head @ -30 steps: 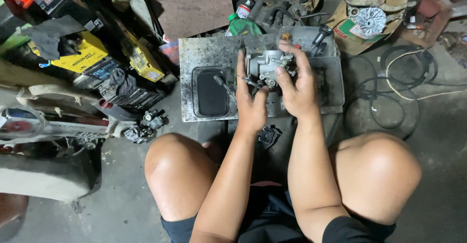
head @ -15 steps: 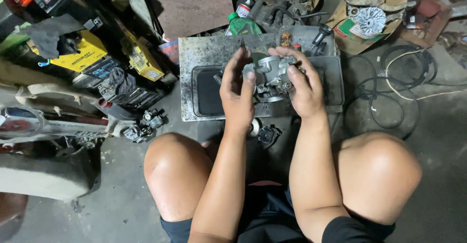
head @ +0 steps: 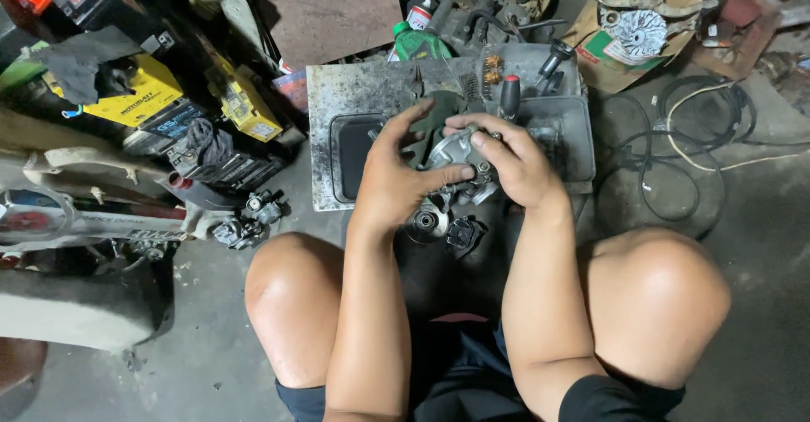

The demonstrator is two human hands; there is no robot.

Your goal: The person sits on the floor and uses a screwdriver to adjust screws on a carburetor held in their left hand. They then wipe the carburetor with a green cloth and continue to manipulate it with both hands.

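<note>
I have both hands on a grey metal engine part [head: 460,154], holding it just above the near edge of the grimy metal tray [head: 354,93] that sits on the floor between my knees. My left hand [head: 396,177] wraps the part from the left, fingers curled around its side and thumb lying across the front, so that grip is clamped on the part. My right hand [head: 515,162] covers it from the right and top, with the fingertips [head: 479,139] pressed on its upper face; that grip is also closed on the part. Below my hands, on the floor at the tray's near edge, lie a small round metal disc [head: 424,221] and a dark little block [head: 462,233] just beside it. Toward the tray's far edge two screwdrivers stand up, one with a red-tipped handle [head: 510,94] and one with a black handle [head: 555,57]. A dark rectangular recess [head: 348,148] sits in the tray's left half. Beyond the far edge is a green bottle [head: 419,44]. Off the tray's left edge, yellow boxes [head: 139,101] lie among the clutter, and a black cable [head: 675,148] coils on the floor off the right edge.
</note>
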